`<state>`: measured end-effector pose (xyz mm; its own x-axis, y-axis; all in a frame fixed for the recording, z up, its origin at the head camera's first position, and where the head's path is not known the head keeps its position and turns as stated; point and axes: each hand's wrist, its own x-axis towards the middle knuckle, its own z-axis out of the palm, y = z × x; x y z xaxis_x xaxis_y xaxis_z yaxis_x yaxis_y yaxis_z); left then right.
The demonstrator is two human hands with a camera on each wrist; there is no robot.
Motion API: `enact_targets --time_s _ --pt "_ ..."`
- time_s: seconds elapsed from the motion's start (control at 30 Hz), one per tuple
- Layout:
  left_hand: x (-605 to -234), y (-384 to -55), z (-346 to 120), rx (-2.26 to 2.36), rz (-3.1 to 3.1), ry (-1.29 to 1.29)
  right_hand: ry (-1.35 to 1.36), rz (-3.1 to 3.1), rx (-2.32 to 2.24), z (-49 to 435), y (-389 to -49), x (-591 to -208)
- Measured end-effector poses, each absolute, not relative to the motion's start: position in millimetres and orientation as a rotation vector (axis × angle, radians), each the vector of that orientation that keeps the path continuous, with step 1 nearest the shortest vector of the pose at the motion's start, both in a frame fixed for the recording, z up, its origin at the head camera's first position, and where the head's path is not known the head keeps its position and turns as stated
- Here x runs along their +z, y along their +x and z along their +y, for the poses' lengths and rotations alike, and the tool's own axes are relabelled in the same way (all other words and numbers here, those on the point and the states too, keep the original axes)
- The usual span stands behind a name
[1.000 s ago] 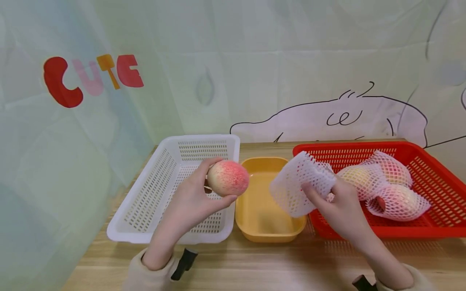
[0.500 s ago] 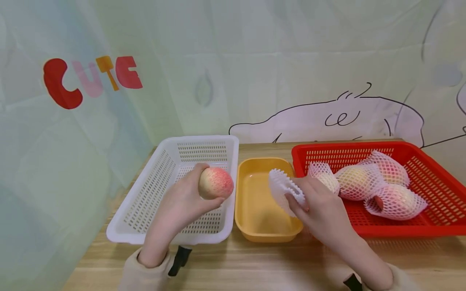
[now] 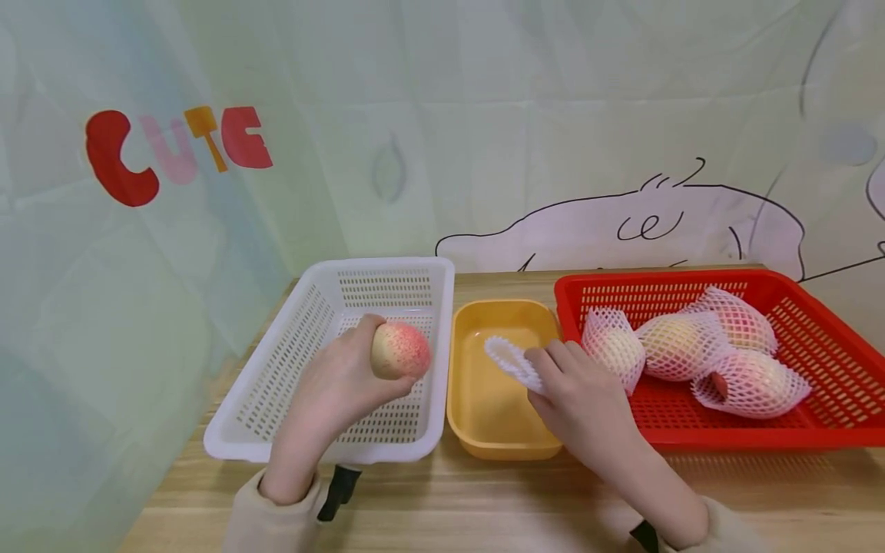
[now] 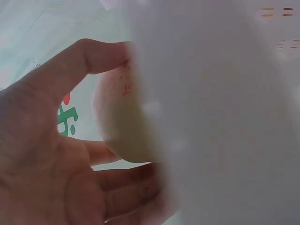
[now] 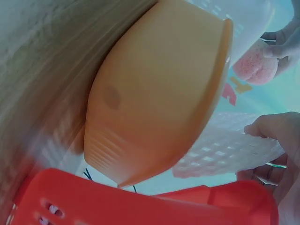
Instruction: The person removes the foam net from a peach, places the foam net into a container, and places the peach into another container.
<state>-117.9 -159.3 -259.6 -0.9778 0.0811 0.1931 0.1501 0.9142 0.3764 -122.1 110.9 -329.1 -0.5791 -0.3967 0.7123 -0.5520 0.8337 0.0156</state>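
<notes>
This looks like a makeshift indoor work corner, with a creased pale-green cartoon-printed sheet (image 3: 477, 153) hanging behind a light-brown wood-grain table (image 3: 477, 499).

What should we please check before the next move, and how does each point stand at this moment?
1. Peach held: ok, the left hand grips it.
2. Peach out of its wrapping: ok, no net shows on it.
3. Peach's height above the white basket: cannot tell; the head view only shows it overlapping the basket.
4. Foam net held: ok, the right hand pinches it.
5. Foam net set down in the yellow tray: not ok, it is in the fingers.
6. Fruits in the red basket bare: not ok, all four visible wear nets.
</notes>
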Motion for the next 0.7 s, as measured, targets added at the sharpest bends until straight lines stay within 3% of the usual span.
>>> enact_targets --time_s 0.7 --pt "-266.6 -119.1 -162.9 -0.395 -3.181 -0.239 0.704 -2.303 0.111 91.1 -134.8 -347.5"
